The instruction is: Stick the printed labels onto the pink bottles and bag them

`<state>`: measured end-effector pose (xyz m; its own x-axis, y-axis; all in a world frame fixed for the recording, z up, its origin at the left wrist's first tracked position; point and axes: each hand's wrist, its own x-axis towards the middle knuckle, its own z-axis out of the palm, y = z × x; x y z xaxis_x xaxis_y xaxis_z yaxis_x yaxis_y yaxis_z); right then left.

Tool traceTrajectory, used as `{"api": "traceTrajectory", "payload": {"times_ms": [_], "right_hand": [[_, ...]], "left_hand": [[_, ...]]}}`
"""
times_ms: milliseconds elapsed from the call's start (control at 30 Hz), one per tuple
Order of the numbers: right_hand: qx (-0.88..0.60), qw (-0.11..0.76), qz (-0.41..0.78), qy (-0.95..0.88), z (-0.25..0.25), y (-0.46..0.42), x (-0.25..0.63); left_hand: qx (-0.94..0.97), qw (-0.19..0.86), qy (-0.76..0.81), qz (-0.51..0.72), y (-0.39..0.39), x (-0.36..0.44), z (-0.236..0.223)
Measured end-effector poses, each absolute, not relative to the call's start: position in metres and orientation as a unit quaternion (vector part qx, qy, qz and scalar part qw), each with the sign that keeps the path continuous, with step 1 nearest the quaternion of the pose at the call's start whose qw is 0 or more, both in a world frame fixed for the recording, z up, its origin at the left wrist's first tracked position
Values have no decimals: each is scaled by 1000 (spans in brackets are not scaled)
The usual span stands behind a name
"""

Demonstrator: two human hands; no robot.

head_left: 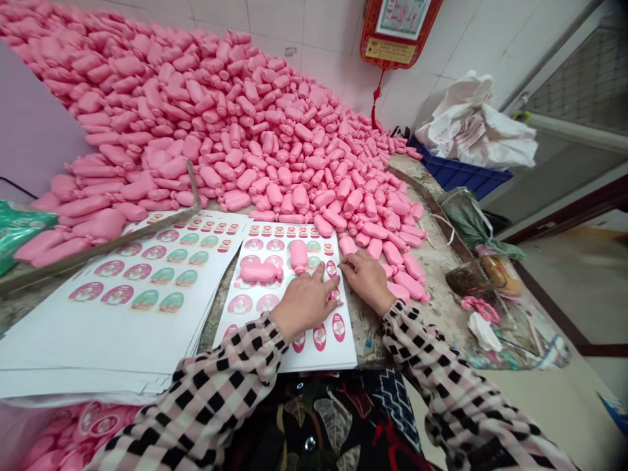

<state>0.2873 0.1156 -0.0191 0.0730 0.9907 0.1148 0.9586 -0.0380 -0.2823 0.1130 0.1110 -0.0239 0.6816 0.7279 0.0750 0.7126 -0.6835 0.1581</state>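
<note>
Two pink sausages [258, 272] are lying on the label sheet [330, 358] ahead of the spread left hand [304, 306]; the right hand [367, 281] is being pressed to its edge, nothing pinched. Soft, rollable; mid-body grip advised.

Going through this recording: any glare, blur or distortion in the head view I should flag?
Head view: soft, even light without harsh glare; the left hand, right hand and sticker sheet look sharp. Wide-angle distortion stretches the checked sleeves and bends the wall tiles; the top right corner darkens.
</note>
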Motion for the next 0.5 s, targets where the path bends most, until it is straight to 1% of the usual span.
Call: {"api": "traceTrajectory", "payload": {"times_ms": [500], "right_hand": [[-675, 166, 82, -714, -18, 124, 297]], "left_hand": [[924, 63, 370, 66, 116, 110, -22]]}}
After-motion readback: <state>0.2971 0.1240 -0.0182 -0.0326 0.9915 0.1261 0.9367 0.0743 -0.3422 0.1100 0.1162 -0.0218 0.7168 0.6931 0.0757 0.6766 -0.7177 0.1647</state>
